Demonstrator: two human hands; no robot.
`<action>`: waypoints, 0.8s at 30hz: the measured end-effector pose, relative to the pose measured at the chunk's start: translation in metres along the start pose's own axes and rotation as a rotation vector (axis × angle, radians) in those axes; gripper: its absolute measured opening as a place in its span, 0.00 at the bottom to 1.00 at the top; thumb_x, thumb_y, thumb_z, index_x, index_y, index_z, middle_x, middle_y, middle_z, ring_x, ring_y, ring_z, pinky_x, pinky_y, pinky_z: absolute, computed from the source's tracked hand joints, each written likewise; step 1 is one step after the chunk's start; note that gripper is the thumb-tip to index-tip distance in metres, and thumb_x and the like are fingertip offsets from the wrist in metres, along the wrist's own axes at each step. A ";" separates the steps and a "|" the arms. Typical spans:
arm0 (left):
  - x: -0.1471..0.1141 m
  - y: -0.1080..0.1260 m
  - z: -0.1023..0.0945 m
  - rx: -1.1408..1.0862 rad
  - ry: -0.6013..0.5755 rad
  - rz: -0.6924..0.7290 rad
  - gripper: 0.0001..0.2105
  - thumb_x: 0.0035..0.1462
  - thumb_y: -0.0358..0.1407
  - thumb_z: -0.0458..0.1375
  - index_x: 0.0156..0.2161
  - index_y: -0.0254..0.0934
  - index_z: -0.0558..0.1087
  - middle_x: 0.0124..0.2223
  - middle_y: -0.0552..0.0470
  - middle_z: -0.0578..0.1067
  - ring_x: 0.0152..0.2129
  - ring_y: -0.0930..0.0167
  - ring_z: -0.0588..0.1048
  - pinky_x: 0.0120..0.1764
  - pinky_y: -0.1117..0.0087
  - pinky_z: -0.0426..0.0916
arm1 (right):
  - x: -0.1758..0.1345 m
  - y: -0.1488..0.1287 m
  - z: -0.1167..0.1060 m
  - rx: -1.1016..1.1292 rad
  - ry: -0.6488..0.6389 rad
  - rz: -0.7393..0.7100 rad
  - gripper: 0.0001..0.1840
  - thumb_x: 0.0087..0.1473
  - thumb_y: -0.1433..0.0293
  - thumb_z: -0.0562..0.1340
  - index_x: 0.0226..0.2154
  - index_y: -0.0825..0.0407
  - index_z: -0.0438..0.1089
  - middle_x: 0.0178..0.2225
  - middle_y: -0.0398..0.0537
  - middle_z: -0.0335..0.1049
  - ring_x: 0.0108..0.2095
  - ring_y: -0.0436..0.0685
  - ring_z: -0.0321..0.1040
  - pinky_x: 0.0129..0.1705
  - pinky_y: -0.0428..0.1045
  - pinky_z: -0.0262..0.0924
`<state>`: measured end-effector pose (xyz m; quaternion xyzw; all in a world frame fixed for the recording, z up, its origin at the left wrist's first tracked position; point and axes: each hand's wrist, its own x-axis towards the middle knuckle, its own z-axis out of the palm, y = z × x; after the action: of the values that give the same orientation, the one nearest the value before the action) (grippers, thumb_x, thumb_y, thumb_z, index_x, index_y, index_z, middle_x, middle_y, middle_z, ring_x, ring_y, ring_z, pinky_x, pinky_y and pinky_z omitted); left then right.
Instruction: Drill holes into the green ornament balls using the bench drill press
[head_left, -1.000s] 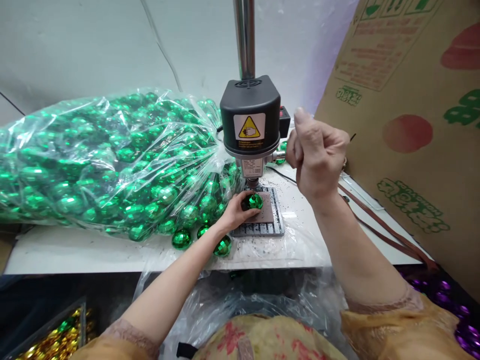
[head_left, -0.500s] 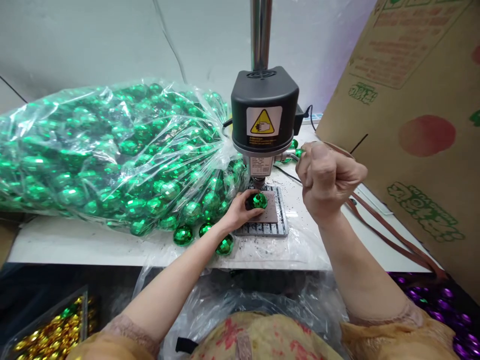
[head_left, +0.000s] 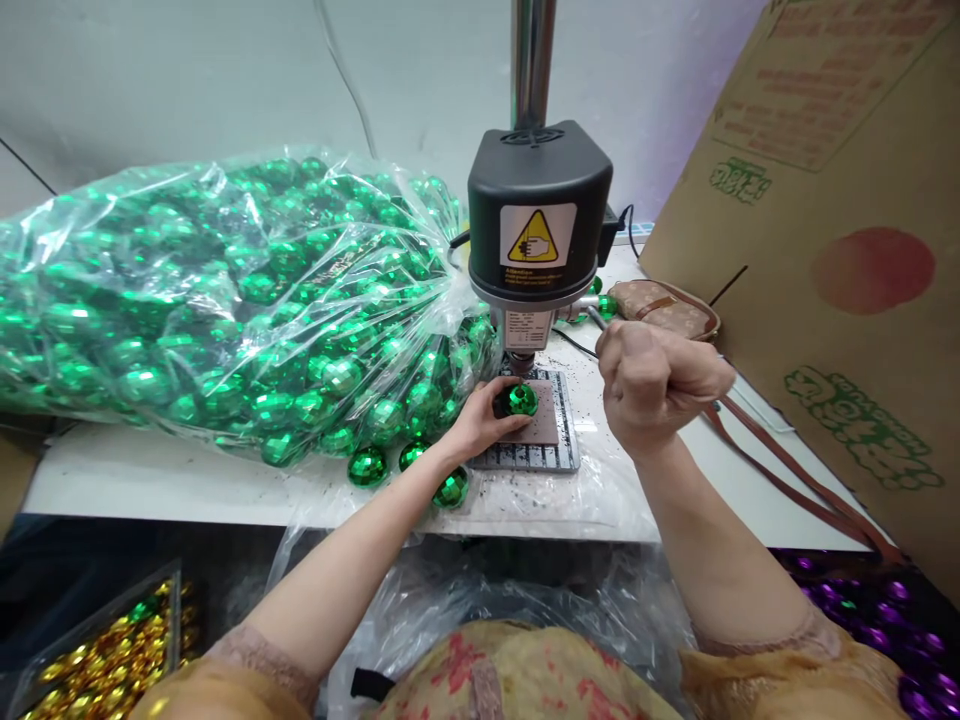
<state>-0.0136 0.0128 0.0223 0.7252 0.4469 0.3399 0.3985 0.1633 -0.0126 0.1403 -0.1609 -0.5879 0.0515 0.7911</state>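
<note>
My left hand (head_left: 487,420) reaches in from the left and grips a green faceted ball (head_left: 523,400) between thumb and fingers. The ball rests on a brownish pad on the slotted metal base (head_left: 566,435) of a small drill press (head_left: 540,215). Directly above the ball sits the chuck; the bit's tip is hard to make out. To the right of the machine, my right hand (head_left: 660,385) is closed in a fist around the end of the press's feed lever (head_left: 596,316), and the fist hides the lever's grip.
A large clear bag (head_left: 225,300) of green balls fills the left of the table, with loose green balls (head_left: 367,466) before it. On the right stand a cardboard box (head_left: 825,250) and a strapped brown bag (head_left: 664,305). Below are gold balls (head_left: 112,645) and purple balls (head_left: 885,610).
My right fist has moved down with the lever, uncovering more of the brown bag behind it. My left hand keeps the ball in place. The view has shifted slightly.
</note>
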 end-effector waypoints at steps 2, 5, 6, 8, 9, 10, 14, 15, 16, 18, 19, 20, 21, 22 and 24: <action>0.000 0.000 0.001 -0.010 0.004 -0.004 0.30 0.48 0.41 0.70 0.56 0.38 0.71 0.50 0.44 0.75 0.46 0.60 0.75 0.50 0.60 0.71 | -0.001 0.001 0.000 -0.002 -0.005 -0.021 0.28 0.57 0.74 0.60 0.13 0.55 0.44 0.13 0.37 0.44 0.14 0.42 0.44 0.20 0.47 0.37; 0.000 -0.001 0.001 -0.027 0.009 -0.007 0.30 0.48 0.41 0.70 0.56 0.38 0.71 0.50 0.45 0.75 0.46 0.61 0.75 0.49 0.60 0.71 | -0.003 0.003 -0.001 -0.007 -0.013 -0.051 0.27 0.56 0.76 0.59 0.14 0.54 0.44 0.13 0.37 0.44 0.14 0.42 0.45 0.20 0.47 0.38; 0.000 -0.001 0.001 -0.028 0.008 -0.007 0.30 0.48 0.41 0.70 0.56 0.38 0.71 0.50 0.45 0.75 0.46 0.61 0.75 0.49 0.61 0.71 | -0.005 0.004 -0.001 -0.009 -0.013 -0.065 0.27 0.56 0.76 0.59 0.14 0.54 0.44 0.13 0.37 0.44 0.14 0.42 0.45 0.19 0.47 0.39; 0.000 0.000 0.001 -0.017 0.004 0.000 0.29 0.48 0.41 0.70 0.56 0.38 0.71 0.50 0.45 0.75 0.46 0.61 0.75 0.49 0.60 0.71 | -0.009 0.007 -0.003 -0.007 -0.017 -0.095 0.26 0.55 0.77 0.59 0.14 0.54 0.45 0.13 0.37 0.44 0.14 0.42 0.46 0.19 0.46 0.41; 0.000 0.000 0.001 -0.006 0.004 0.004 0.29 0.48 0.41 0.70 0.56 0.38 0.71 0.49 0.45 0.75 0.46 0.61 0.75 0.49 0.60 0.71 | -0.012 0.008 -0.004 -0.005 -0.024 -0.110 0.26 0.54 0.78 0.59 0.14 0.54 0.45 0.13 0.37 0.44 0.14 0.42 0.46 0.19 0.46 0.42; -0.001 0.000 0.000 0.008 0.007 0.007 0.29 0.48 0.41 0.70 0.56 0.38 0.71 0.49 0.45 0.75 0.46 0.61 0.74 0.49 0.60 0.71 | -0.014 0.008 -0.005 -0.003 -0.033 -0.119 0.26 0.54 0.78 0.60 0.14 0.54 0.45 0.13 0.36 0.44 0.14 0.42 0.45 0.19 0.46 0.43; -0.001 0.000 0.000 0.028 0.014 0.003 0.29 0.48 0.41 0.70 0.56 0.38 0.71 0.49 0.45 0.75 0.45 0.61 0.75 0.50 0.60 0.70 | -0.008 0.003 -0.002 -0.021 -0.023 -0.076 0.28 0.55 0.76 0.60 0.12 0.55 0.45 0.12 0.36 0.45 0.13 0.42 0.46 0.18 0.46 0.40; 0.000 0.000 0.001 0.022 0.011 0.000 0.29 0.48 0.41 0.70 0.56 0.38 0.71 0.48 0.45 0.76 0.45 0.61 0.75 0.49 0.60 0.71 | -0.001 0.000 0.000 -0.029 -0.008 -0.049 0.28 0.57 0.75 0.60 0.12 0.54 0.46 0.12 0.36 0.45 0.13 0.42 0.46 0.18 0.46 0.39; 0.000 0.000 0.001 0.016 0.007 -0.002 0.29 0.48 0.41 0.70 0.56 0.37 0.71 0.48 0.45 0.76 0.45 0.61 0.75 0.49 0.60 0.71 | 0.007 -0.003 0.003 -0.038 0.002 -0.009 0.28 0.58 0.74 0.60 0.12 0.54 0.48 0.12 0.36 0.45 0.13 0.42 0.46 0.18 0.46 0.37; 0.002 0.001 0.000 0.016 -0.007 -0.006 0.29 0.48 0.40 0.70 0.55 0.36 0.71 0.48 0.45 0.77 0.45 0.62 0.76 0.49 0.61 0.71 | 0.026 -0.007 0.009 -0.051 0.020 0.089 0.28 0.59 0.70 0.61 0.12 0.53 0.50 0.11 0.36 0.46 0.13 0.42 0.45 0.17 0.48 0.36; 0.003 0.004 0.000 0.019 -0.010 -0.009 0.28 0.48 0.39 0.70 0.54 0.36 0.71 0.48 0.45 0.77 0.45 0.62 0.76 0.49 0.61 0.71 | 0.035 -0.008 0.012 -0.054 0.019 0.142 0.28 0.59 0.68 0.62 0.12 0.52 0.51 0.11 0.36 0.46 0.13 0.43 0.45 0.17 0.48 0.36; 0.002 0.007 -0.001 0.027 -0.006 -0.017 0.28 0.48 0.39 0.70 0.54 0.36 0.70 0.48 0.46 0.77 0.45 0.62 0.76 0.49 0.62 0.71 | 0.044 -0.008 0.014 -0.054 0.020 0.178 0.29 0.58 0.65 0.63 0.12 0.51 0.52 0.11 0.36 0.46 0.13 0.43 0.45 0.17 0.49 0.37; 0.000 0.012 -0.003 0.047 0.007 -0.030 0.27 0.48 0.38 0.69 0.53 0.36 0.70 0.48 0.46 0.77 0.45 0.63 0.76 0.49 0.62 0.71 | 0.051 -0.007 0.016 -0.053 0.016 0.201 0.29 0.57 0.63 0.64 0.12 0.51 0.52 0.10 0.36 0.46 0.12 0.44 0.44 0.17 0.49 0.37; -0.003 0.019 -0.004 0.085 0.030 -0.050 0.26 0.48 0.37 0.69 0.52 0.36 0.70 0.47 0.47 0.78 0.44 0.63 0.76 0.49 0.62 0.71 | 0.056 -0.006 0.018 -0.054 0.018 0.212 0.29 0.56 0.61 0.64 0.12 0.50 0.52 0.10 0.36 0.46 0.12 0.44 0.44 0.16 0.49 0.38; -0.017 0.034 -0.007 0.229 0.117 -0.102 0.23 0.48 0.37 0.69 0.49 0.36 0.70 0.44 0.48 0.78 0.42 0.62 0.76 0.47 0.61 0.71 | 0.061 -0.003 0.019 -0.061 0.013 0.211 0.30 0.54 0.58 0.64 0.12 0.50 0.51 0.10 0.36 0.45 0.12 0.44 0.45 0.16 0.49 0.39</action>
<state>-0.0135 -0.0106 0.0532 0.7212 0.5417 0.3075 0.3031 0.1637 0.0051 0.2023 -0.2464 -0.5640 0.1157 0.7796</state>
